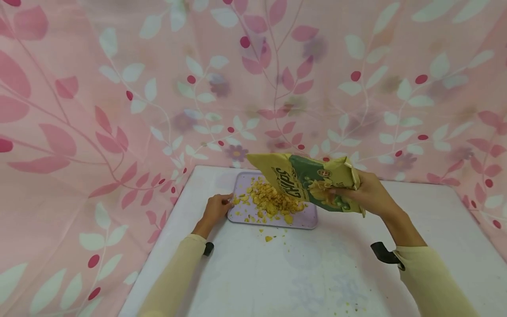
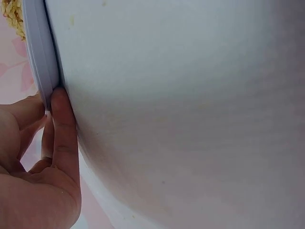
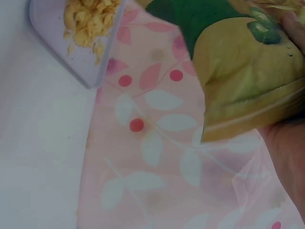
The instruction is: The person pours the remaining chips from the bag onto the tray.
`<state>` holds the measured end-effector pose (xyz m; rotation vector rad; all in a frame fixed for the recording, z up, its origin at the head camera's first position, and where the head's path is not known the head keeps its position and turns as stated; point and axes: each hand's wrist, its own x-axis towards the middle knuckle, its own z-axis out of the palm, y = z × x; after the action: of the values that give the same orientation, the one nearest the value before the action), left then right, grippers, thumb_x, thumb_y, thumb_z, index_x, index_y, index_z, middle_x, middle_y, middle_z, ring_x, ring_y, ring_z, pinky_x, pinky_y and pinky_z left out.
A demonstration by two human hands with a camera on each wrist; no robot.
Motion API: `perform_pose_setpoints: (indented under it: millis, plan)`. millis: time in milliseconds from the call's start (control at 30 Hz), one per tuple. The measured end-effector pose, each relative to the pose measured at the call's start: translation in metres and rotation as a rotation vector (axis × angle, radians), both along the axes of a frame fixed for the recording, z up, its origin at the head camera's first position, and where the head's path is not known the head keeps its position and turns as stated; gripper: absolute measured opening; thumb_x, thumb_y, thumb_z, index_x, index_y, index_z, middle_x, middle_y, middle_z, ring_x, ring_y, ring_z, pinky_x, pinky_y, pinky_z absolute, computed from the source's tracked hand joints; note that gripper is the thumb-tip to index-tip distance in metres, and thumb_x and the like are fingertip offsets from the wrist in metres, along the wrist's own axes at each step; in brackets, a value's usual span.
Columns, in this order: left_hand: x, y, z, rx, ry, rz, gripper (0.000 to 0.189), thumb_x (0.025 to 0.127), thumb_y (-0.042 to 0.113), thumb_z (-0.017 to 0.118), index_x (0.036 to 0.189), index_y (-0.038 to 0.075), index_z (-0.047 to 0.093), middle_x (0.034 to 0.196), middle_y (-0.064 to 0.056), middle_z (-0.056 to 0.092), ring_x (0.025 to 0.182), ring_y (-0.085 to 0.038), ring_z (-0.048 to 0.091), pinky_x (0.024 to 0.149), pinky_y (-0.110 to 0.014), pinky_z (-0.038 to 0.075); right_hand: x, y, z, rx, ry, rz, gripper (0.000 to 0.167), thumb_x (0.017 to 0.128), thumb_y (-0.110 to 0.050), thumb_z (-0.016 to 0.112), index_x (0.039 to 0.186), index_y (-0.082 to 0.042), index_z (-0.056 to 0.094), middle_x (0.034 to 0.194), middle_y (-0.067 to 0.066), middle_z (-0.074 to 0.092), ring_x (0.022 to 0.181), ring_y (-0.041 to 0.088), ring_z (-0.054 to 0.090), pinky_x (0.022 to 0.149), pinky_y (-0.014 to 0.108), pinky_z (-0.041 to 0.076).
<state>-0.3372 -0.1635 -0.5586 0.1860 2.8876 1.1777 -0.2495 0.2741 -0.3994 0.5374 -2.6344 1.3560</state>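
A green and yellow chip bag point(image 1: 313, 182) is gripped at its far right end by my right hand point(image 1: 374, 193), thumb on the printed front. It hangs tilted, its left end lower side over a pale purple tray point(image 1: 243, 179). Broken yellow chips point(image 1: 273, 200) lie heaped on the tray, with crumbs around them. My left hand point(image 1: 215, 209) pinches the tray's left rim; in the left wrist view, fingers lie under the tray's edge point(image 2: 42, 57) with the thumb side opposite. The right wrist view shows the bag's crimped end point(image 3: 248, 114) beside the palm.
The tray stands on a white table point(image 1: 253, 268) near its back edge. A few chip pieces point(image 1: 269, 238) and crumbs lie on the table in front of the tray. Pink leaf-patterned cloth point(image 1: 253, 88) hangs behind and at the sides. Dark straps circle both wrists.
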Motion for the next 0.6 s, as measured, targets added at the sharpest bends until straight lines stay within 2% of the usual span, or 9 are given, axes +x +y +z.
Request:
perform_pose_setpoints:
  millis: [100, 200, 267, 367, 467, 533, 600]
  plan:
    - [0.000, -0.001, 0.000, 0.000, -0.004, 0.003, 0.041, 0.088, 0.010, 0.073, 0.129, 0.009, 0.063, 0.094, -0.010, 0.066, 0.071, -0.016, 0.055, 0.058, -0.026, 0.046, 0.002, 0.000, 0.001, -0.028, 0.014, -0.027, 0.043, 0.081, -0.013, 0.081, 0.120, -0.015, 0.064, 0.106, -0.002, 0.070, 0.095, 0.008, 0.065, 0.077, 0.021, 0.052]
    - [0.000, -0.001, 0.000, -0.007, -0.005, 0.003, 0.041, 0.089, 0.011, 0.072, 0.129, 0.009, 0.063, 0.095, -0.009, 0.066, 0.072, -0.016, 0.055, 0.058, -0.026, 0.046, 0.005, 0.000, 0.001, -0.119, 0.043, -0.061, 0.040, 0.080, -0.008, 0.081, 0.115, -0.009, 0.063, 0.103, 0.001, 0.069, 0.093, 0.009, 0.065, 0.075, 0.021, 0.051]
    - [0.000, -0.002, -0.001, -0.005, -0.002, 0.001, 0.041, 0.089, 0.011, 0.072, 0.129, 0.008, 0.063, 0.096, -0.010, 0.066, 0.073, -0.017, 0.055, 0.059, -0.027, 0.046, 0.003, 0.002, -0.005, -0.129, 0.060, -0.056, 0.040, 0.079, -0.006, 0.081, 0.115, -0.007, 0.063, 0.103, 0.001, 0.070, 0.094, 0.007, 0.064, 0.075, 0.019, 0.051]
    - [0.000, -0.002, -0.001, -0.007, 0.001, 0.006, 0.040, 0.089, 0.011, 0.072, 0.128, 0.008, 0.063, 0.096, -0.010, 0.066, 0.073, -0.017, 0.055, 0.060, -0.027, 0.046, -0.003, 0.004, -0.021, -0.130, 0.028, -0.021, 0.040, 0.081, -0.008, 0.080, 0.118, -0.008, 0.064, 0.106, 0.003, 0.069, 0.095, 0.008, 0.064, 0.077, 0.021, 0.052]
    - [-0.001, -0.001, -0.001, -0.007, 0.008, 0.010, 0.040, 0.089, 0.011, 0.073, 0.127, 0.009, 0.064, 0.096, -0.010, 0.067, 0.074, -0.017, 0.055, 0.061, -0.027, 0.047, -0.004, 0.006, -0.032, -0.103, 0.001, -0.051, 0.042, 0.081, -0.014, 0.081, 0.119, -0.010, 0.064, 0.108, 0.004, 0.069, 0.097, 0.007, 0.064, 0.079, 0.020, 0.051]
    - [-0.001, 0.000, -0.001, -0.003, 0.013, 0.005, 0.040, 0.089, 0.011, 0.073, 0.127, 0.009, 0.064, 0.096, -0.010, 0.066, 0.075, -0.017, 0.055, 0.062, -0.027, 0.047, 0.003, 0.004, -0.025, -0.121, 0.007, -0.092, 0.041, 0.081, -0.014, 0.081, 0.118, -0.009, 0.063, 0.107, 0.003, 0.068, 0.096, 0.006, 0.063, 0.078, 0.020, 0.051]
    - [-0.001, 0.000, 0.000, 0.001, 0.011, -0.001, 0.040, 0.089, 0.011, 0.072, 0.128, 0.009, 0.064, 0.097, -0.010, 0.065, 0.076, -0.018, 0.055, 0.062, -0.028, 0.046, 0.008, 0.003, -0.015, -0.177, 0.057, -0.106, 0.041, 0.080, -0.006, 0.081, 0.116, -0.007, 0.061, 0.106, 0.001, 0.067, 0.095, 0.007, 0.063, 0.076, 0.019, 0.051]
